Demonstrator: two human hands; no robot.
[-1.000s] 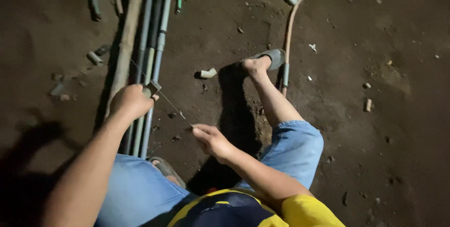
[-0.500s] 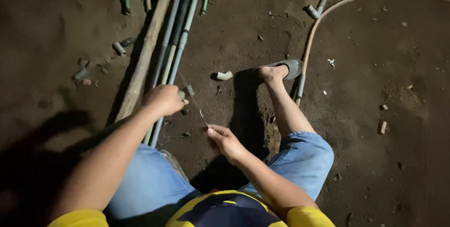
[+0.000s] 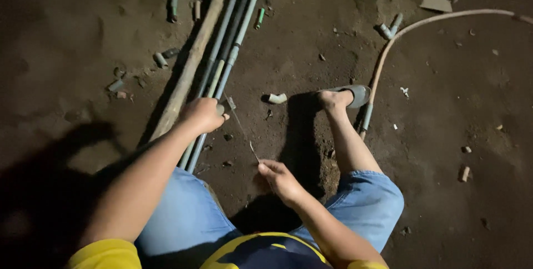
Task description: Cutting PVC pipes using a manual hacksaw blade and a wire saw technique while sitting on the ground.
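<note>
Dim scene, light from above, dark shadows left, corners perhaps vignetted

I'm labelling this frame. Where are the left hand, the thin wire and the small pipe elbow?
left hand [image 3: 203, 114], head view, on the knuckles.
thin wire [image 3: 242, 130], head view, mid-length.
pipe elbow [image 3: 276, 98], head view, on its pale body.

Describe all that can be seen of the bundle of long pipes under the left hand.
The pipes are several long, thin tubes, grey-blue to greenish, plastic by their look. They lie side by side on the dirt ground, running from the top of the picture down to the person's knee, beside a thicker brown pole. Some show wider joint sleeves along their length. The left hand rests closed on their lower part. A thin wire runs from there to the right hand.
</note>
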